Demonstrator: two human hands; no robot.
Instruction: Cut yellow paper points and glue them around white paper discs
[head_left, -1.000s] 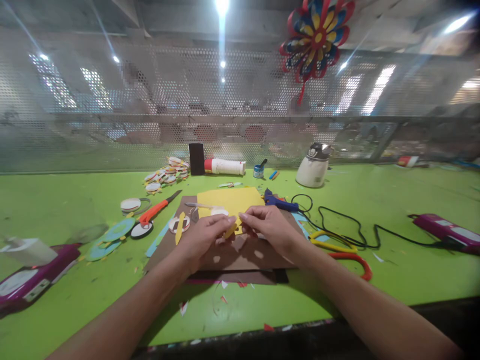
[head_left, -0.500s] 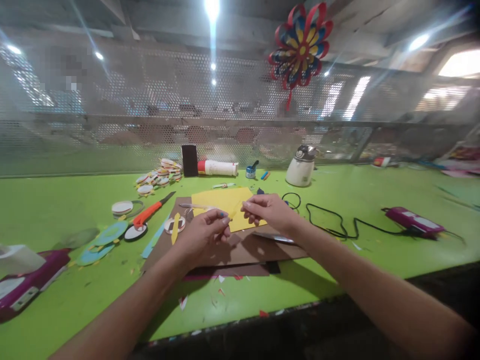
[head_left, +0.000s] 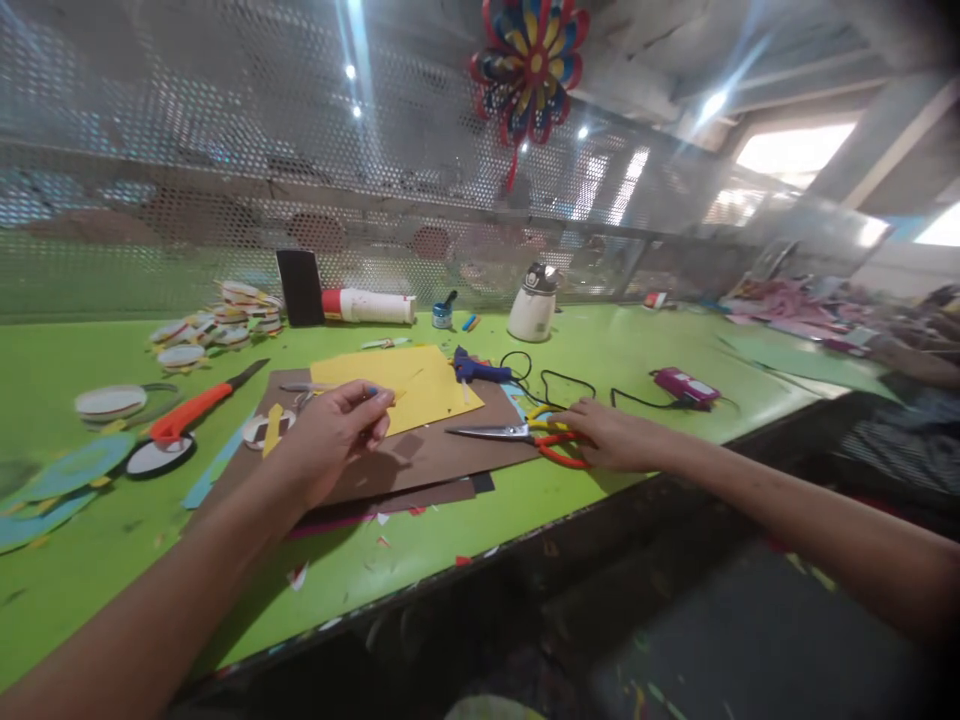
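Note:
In the head view my left hand (head_left: 341, 435) is closed in a pinch, holding a thin yellow paper piece (head_left: 411, 380) above a yellow sheet (head_left: 442, 385). My right hand (head_left: 619, 437) grips the handles of a pair of scissors (head_left: 491, 432), one handle yellow and one orange-red. The scissor blades point left over brown cardboard (head_left: 427, 455). Just behind the scissors lies a blue glue gun (head_left: 484, 370). Left of my left hand, a cut yellow strip (head_left: 273, 428) lies across a white disc on the cardboard.
An orange-handled knife (head_left: 195, 412) and blue-green paper discs (head_left: 79, 470) lie at left. White paper rings (head_left: 232, 325) are piled behind. A white bottle (head_left: 534, 305) stands at the back; a purple power strip (head_left: 686, 388) with a black cord sits right. The table's front edge (head_left: 420, 580) slants across.
My right hand has left the yellow piece and moved right onto the scissors. My left hand still pinches the piece. The view has turned to the right.

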